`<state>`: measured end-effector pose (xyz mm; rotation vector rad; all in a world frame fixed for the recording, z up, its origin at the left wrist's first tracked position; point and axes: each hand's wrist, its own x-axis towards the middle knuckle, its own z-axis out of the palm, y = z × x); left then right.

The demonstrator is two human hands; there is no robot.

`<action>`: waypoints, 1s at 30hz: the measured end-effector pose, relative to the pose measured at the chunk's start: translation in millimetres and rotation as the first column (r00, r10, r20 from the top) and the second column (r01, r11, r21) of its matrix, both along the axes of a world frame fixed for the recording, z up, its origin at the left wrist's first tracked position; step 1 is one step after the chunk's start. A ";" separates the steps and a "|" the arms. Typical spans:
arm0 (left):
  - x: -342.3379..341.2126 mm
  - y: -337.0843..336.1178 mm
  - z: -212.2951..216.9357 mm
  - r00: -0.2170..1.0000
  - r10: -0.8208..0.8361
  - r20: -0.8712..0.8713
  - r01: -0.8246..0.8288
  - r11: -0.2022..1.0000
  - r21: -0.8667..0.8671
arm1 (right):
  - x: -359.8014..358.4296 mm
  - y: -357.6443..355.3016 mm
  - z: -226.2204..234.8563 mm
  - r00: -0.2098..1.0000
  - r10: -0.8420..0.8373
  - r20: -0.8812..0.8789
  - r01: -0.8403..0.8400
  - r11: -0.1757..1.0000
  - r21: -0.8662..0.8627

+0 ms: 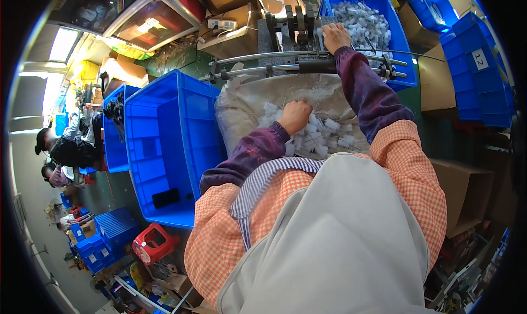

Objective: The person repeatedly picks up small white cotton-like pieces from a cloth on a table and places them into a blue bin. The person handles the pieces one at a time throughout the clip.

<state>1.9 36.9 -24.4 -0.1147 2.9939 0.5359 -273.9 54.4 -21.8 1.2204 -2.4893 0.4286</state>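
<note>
Fingers of the left hand were bunched and curled down into the brushes; tips buried, can't tell if they were clamped on one. Right hand: fingers close together, bent over the right side of the machine, grip also unclear.

Big to small: grey fabric filled the lower middle of the view. Blue tub stood to the left, right beside the lap cloth. Blue bin sat ahead right, loaded with more brushes. Cloth sagged below the rail, which ran crosswise with the machine beyond it. Dark slab lay in the tub. Smallest: the white brushes, heaped loose in the cloth, on both sides of the left hand.

Risks, my read: right sleeve crossed the rail, so it could have snagged on a clamp. Right fingers were close to metal parts; a pinch was possible if anything there moved. Bristles looked interlocked, so a pull could have brought several. Slack cloth could have spilled some.

Hard to see: both sets of fingertips, the pile's near side (behind clothing), what the right hand touched. Bin's far end was cut off by the frame.
</note>
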 end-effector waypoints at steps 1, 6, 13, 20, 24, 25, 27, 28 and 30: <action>0.7 -1.4 -0.2 1.000 -0.011 -0.004 0.011 1.000 0.016 | -1.3 -1.2 -0.9 1.000 0.001 0.008 -0.001 1.000 0.011; -5.7 -9.5 31.4 0.996 0.084 -0.019 -0.083 0.996 0.043 | -5.6 -2.2 -1.5 0.999 0.030 0.026 -0.031 0.998 0.061; -3.5 -14.4 26.6 0.977 0.196 -0.083 -0.181 0.970 0.160 | -5.9 -4.3 2.6 0.989 0.023 0.147 -0.029 0.999 0.037; -1.3 -4.4 31.3 0.881 0.173 -0.441 -0.137 0.984 0.112 | 7.8 9.2 23.9 0.964 -0.230 0.132 0.203 0.960 0.194; -4.7 -6.4 29.9 0.895 0.230 -0.383 -0.111 0.945 0.308 | 11.4 18.5 18.7 0.978 -0.171 0.119 0.153 0.977 0.145; -4.9 -6.8 27.9 0.909 0.257 -0.328 -0.121 0.916 0.382 | 12.3 15.6 16.8 0.970 -0.187 0.154 0.164 0.975 0.148; -4.4 -3.6 29.3 0.893 0.224 -0.389 -0.072 0.927 0.369 | 17.2 9.3 12.9 0.970 -0.181 0.160 0.161 0.978 0.131; -4.3 -2.6 31.6 0.884 0.207 -0.419 -0.048 0.931 0.361 | 19.9 5.1 11.7 0.971 -0.177 0.163 0.158 0.980 0.123; -4.2 -3.2 33.1 0.892 0.153 -0.426 -0.021 0.954 0.299 | 26.7 -7.1 8.9 0.978 -0.156 0.135 0.138 0.982 0.130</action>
